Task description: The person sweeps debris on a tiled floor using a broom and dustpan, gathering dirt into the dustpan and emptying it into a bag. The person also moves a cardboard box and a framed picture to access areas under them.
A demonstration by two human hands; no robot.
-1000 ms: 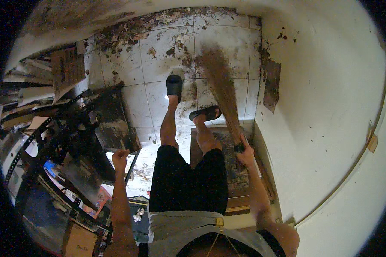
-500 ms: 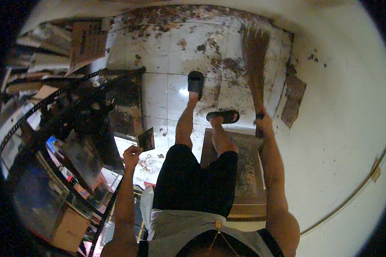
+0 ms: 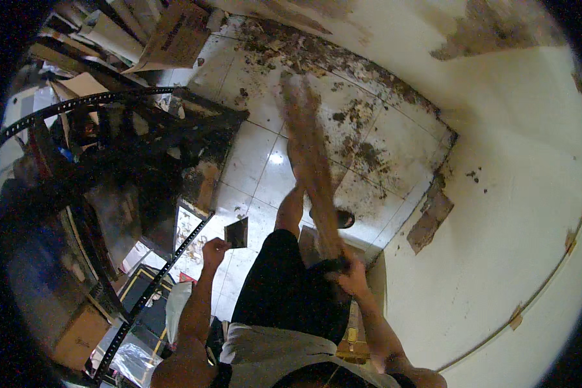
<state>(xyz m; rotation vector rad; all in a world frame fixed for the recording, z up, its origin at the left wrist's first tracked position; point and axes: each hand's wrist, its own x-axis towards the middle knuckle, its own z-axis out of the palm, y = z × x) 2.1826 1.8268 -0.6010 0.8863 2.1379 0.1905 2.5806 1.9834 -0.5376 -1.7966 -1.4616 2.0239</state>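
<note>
My right hand (image 3: 351, 277) is wrapped round the dark-bound handle end of a long brown broom (image 3: 313, 145). The bristles reach away from me over the tiled floor, their tips smeared by motion. Between the pinched fingers of my left hand (image 3: 215, 252) is a thin, dark, four-cornered sheet (image 3: 237, 233), held by its edge. Brown crumbly debris (image 3: 362, 155) lies scattered on the white tiles beyond and to the right of the bristles. The broom crosses in front of my legs and partly hides a dark slipper (image 3: 344, 220) on my foot.
To the left stands a dark metal shelf frame (image 3: 194, 129), with cardboard (image 3: 174, 39) and flat panels piled around it. A stained white wall (image 3: 498, 213) rises on the right, with a loose brown piece (image 3: 431, 223) at its foot. Thick dirt lines the far wall base.
The broom has swung from the right to the middle, and my right hand has drawn nearer my body. The view has turned. My left hand still pinches the dark sheet.
</note>
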